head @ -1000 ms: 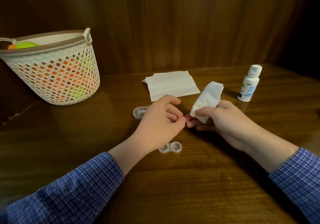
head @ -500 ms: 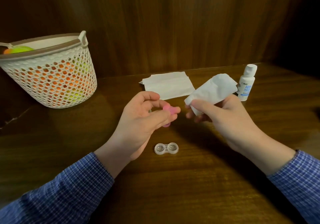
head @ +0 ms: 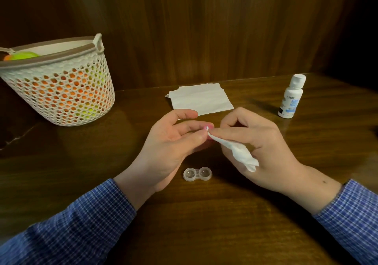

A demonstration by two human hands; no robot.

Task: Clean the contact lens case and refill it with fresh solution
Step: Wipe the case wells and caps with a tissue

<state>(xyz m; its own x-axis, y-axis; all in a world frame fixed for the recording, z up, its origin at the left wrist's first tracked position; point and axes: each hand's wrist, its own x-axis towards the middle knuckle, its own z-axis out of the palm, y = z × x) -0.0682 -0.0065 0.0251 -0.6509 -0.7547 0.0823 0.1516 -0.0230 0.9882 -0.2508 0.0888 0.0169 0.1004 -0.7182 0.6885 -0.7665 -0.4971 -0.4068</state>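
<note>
Pink plastic, small and round: a lens-case cap [head: 208, 129], pinched between thumb and fingertips of the left hand [head: 169, 142], just beyond the contact lens case [head: 197, 174]. Pressed against its rim, a twisted tip of white tissue [head: 235, 150], gripped by the right hand [head: 257, 144] with fingers curled round the wad and the loose tail trailing over the palm.

Best done by working the tissue point into the cap's hollow and turning cap against paper, a full circle, with light pressure only; soft paper likely to shed lint or tear if forced into threads. Worth keeping the pinch on the cap's outer edge, so fingertips stay off the inner face. Wells of the case probably to be wiped next, then filled.

Clear, glossy, shaped like a figure eight, two shallow round wells open upward: so lies the case on the desk [head: 204, 223], nearer the body than both hands and touched by neither. Dark varnished wood, streaked grain, faint sheen. Beyond the case and past the hands, flat folded tissues [head: 201, 99], matte and creased. Far right of the case, the solution bottle [head: 291, 99], white, smooth, upright, cap on, blue print on its label. Far left, a cream basket [head: 61, 92] of perforated plastic, brown rim, orange and green things glowing through the holes.
</note>
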